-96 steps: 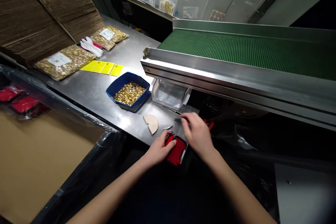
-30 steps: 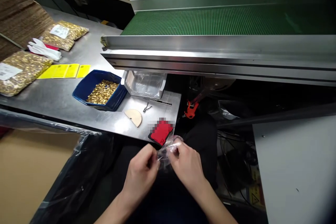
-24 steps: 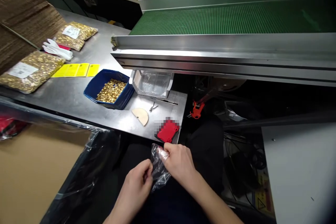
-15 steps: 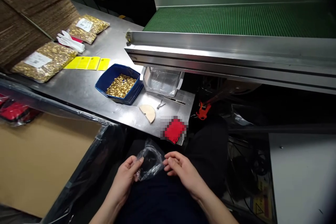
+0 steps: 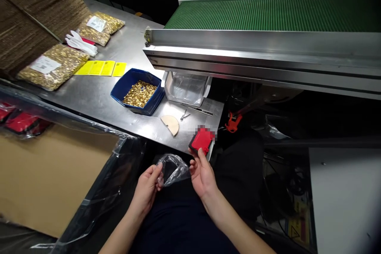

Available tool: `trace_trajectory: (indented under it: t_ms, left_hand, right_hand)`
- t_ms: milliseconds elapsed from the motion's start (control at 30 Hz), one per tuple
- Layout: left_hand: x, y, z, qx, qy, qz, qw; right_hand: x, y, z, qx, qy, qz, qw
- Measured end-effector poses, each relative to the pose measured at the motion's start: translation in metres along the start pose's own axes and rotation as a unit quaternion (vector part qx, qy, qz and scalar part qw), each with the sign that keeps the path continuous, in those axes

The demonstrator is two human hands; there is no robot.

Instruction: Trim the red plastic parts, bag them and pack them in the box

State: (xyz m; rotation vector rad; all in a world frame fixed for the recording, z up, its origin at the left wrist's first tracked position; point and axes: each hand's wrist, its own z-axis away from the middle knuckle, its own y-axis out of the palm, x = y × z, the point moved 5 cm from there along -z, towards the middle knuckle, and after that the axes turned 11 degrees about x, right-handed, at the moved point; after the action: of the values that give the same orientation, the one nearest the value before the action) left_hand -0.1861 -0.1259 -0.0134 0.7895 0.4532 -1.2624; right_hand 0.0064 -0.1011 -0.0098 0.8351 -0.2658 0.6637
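Above my lap, my left hand (image 5: 151, 180) pinches the edge of a clear plastic bag (image 5: 176, 168), which hangs loosely opened toward the right. My right hand (image 5: 203, 170) has its thumb on the near edge of a flat red case with a black border (image 5: 201, 139), its fingers curled beneath that edge. The case lies at the table's front corner, its far side blurred out. Just left of it on the metal are a pale half-round disc (image 5: 170, 125) and small metal nippers (image 5: 185, 115).
A blue bin (image 5: 119, 97) of small gold pieces and a clear tray (image 5: 186, 89) of plastic bags stand behind. Bags of gold pieces (image 5: 55, 67) and yellow cards (image 5: 101, 68) lie left. A green conveyor (image 5: 253, 14) overhangs the right. A plastic-lined carton (image 5: 59, 174) is at lower left.
My right hand has moved away from the bag, up to the red case, and taken its near edge. My left hand still holds the bag.
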Motion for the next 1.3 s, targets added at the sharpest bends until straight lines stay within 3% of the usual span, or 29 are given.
trace_trajectory:
  t_ms: [67,133,200,233,300,400,433,500,567,633,733,800,900,1000,1067,1200,1300]
  left_hand:
    - [-0.001,0.004,0.001,-0.004,0.005,-0.018,1.0]
    - [-0.002,0.007,0.001,-0.009,0.013,-0.047,0.999]
    - [-0.003,0.008,0.001,-0.013,0.022,-0.085,0.996]
    - [-0.004,0.009,0.001,-0.013,0.027,-0.106,0.994]
    - [-0.007,0.012,0.001,-0.006,0.041,-0.149,0.988]
    - [-0.016,0.02,0.006,0.007,0.075,-0.228,0.971]
    - [-0.02,0.024,0.008,0.012,0.091,-0.262,0.961]
    - [-0.027,0.034,0.014,0.028,0.13,-0.334,0.933]
    - [-0.033,0.043,0.02,0.043,0.167,-0.398,0.901]
    - [-0.036,0.048,0.025,0.043,0.195,-0.446,0.873]
    - [-0.039,0.052,0.03,0.024,0.224,-0.498,0.837]
    - [-0.042,0.058,0.033,0.026,0.257,-0.544,0.798]
    - [-0.046,0.077,0.041,0.074,0.329,-0.581,0.741]
    - [-0.051,0.095,0.05,0.122,0.39,-0.564,0.718]
    - [-0.054,0.105,0.054,0.137,0.41,-0.556,0.71]
    - [-0.053,0.12,0.055,0.205,0.376,-0.545,0.721]
    - [-0.05,0.128,0.055,0.233,0.379,-0.551,0.706]
  right_hand:
    - [0.01,-0.007,0.009,-0.021,-0.046,0.049,0.998]
    - [0.026,-0.009,0.023,-0.007,-0.09,0.171,0.981]
    - [0.044,-0.001,0.04,0.061,-0.135,0.358,0.922]
    - [0.05,0.005,0.049,0.115,-0.149,0.46,0.868]
    - [0.051,0.016,0.067,0.225,-0.153,0.634,0.724]
    - [0.038,0.017,0.083,0.298,-0.129,0.804,0.498]
    - [0.034,0.015,0.086,0.3,-0.121,0.835,0.445]
    - [0.028,0.012,0.088,0.298,-0.1,0.865,0.392]
    - [0.028,0.01,0.088,0.284,-0.086,0.869,0.397]
    - [0.037,0.011,0.089,0.243,-0.089,0.859,0.442]
    - [0.054,0.011,0.092,0.163,-0.11,0.822,0.534]
    - [0.058,0.01,0.094,0.136,-0.121,0.791,0.584]
    - [0.056,0.011,0.094,0.141,-0.129,0.763,0.618]
    - [0.055,0.011,0.091,0.159,-0.099,0.761,0.621]
    - [0.059,0.009,0.088,0.155,-0.066,0.751,0.639]
    - [0.077,0.005,0.086,0.132,-0.084,0.685,0.712]
    - [0.074,0.001,0.085,0.171,-0.06,0.676,0.714]
